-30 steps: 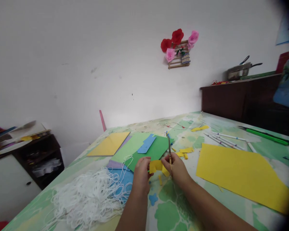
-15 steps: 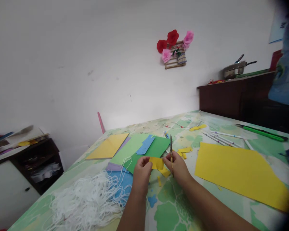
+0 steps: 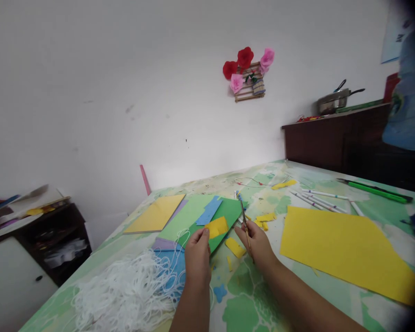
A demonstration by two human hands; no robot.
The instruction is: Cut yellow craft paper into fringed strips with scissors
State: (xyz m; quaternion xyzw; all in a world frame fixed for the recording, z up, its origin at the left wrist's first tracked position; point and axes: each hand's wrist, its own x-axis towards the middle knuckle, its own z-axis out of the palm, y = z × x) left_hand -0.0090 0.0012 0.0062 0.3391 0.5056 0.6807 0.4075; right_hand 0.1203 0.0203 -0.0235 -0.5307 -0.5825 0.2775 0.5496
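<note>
Between the thumb and fingers of my left hand [image 3: 198,251] is a small yellow foam sheet piece [image 3: 217,227], held above the green sheets [image 3: 224,223]. My right hand [image 3: 257,242] is closed round a pair of scissors [image 3: 244,216], blades pointing away from me; part of the handles is hidden by the hand. The scissors are apart from the yellow piece. Beneath and between the hands lies another yellow scrap [image 3: 235,248]. A blue strip [image 3: 210,210] rests on the green sheets, and a small blue cut-out shape [image 3: 220,293] lies nearer to me.
A tangled heap of white cord [image 3: 124,290] covers the table's near left. On the right lies a large yellow sheet [image 3: 342,249], with several white pens [image 3: 318,201] and a green cutter knife [image 3: 376,190] behind it. A yellow sheet [image 3: 155,213] lies at the left.
My left hand has drawn the yellow piece left and slightly up, away from my right hand. The scissors have tilted, their tips now leaning left.
</note>
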